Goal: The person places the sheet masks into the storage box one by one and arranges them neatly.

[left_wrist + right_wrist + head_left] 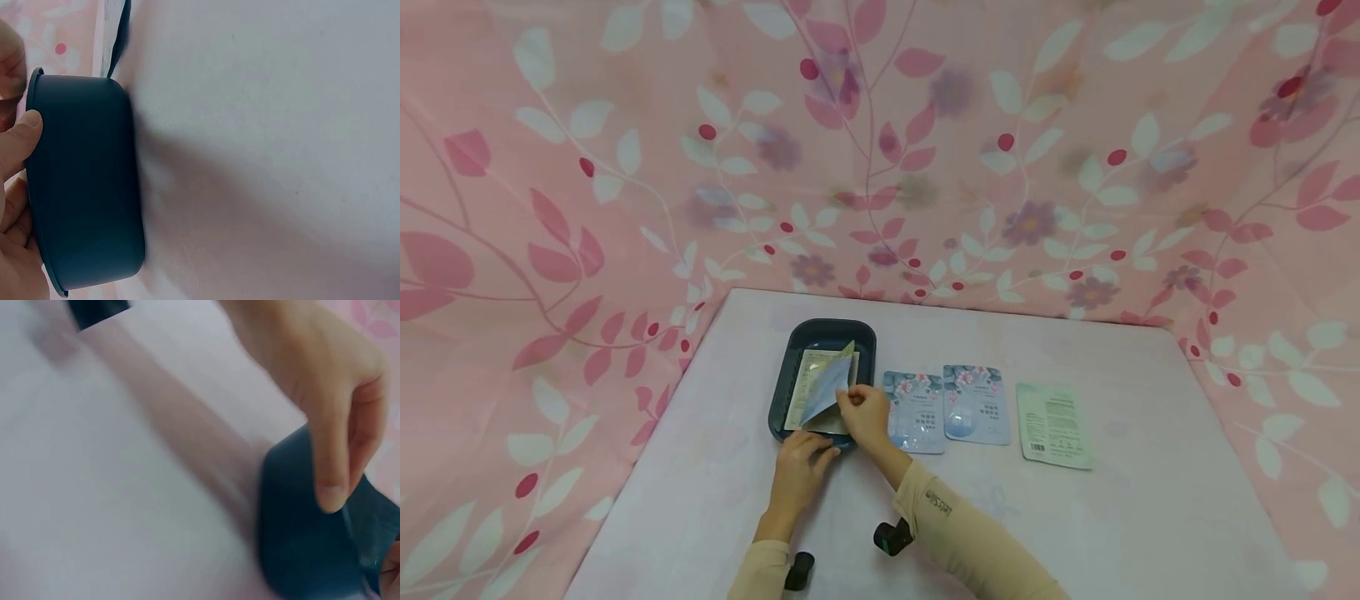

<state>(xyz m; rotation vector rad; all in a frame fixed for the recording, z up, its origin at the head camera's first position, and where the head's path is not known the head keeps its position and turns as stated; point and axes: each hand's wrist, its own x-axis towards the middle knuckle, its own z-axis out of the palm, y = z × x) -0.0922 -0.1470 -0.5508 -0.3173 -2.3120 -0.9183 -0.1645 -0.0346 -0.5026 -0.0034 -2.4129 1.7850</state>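
A dark blue rectangular tray (pixel 827 332) stands on the left part of the table. Inside it lies a pale printed packet (pixel 802 385). Above that, a blue-and-green flat packet (pixel 829 388), like a sheet mask pouch, stands tilted, and my right hand (pixel 868 418) pinches its right edge between thumb and fingers. My left hand (pixel 797 468) holds the tray's near rim; in the left wrist view its thumb (pixel 24 134) presses the rim from outside, with other fingers at the inner side. In the right wrist view my right thumb overlaps the tray wall (pixel 300 531).
Right of the tray, two blue floral packets (pixel 917 417) (pixel 976 405) lie side by side, the nearer one close to my right hand. Farther right is a light green packet (pixel 1054 425). Pink floral cloth (pixel 865 167) hangs behind the white-covered table (pixel 1135 500).
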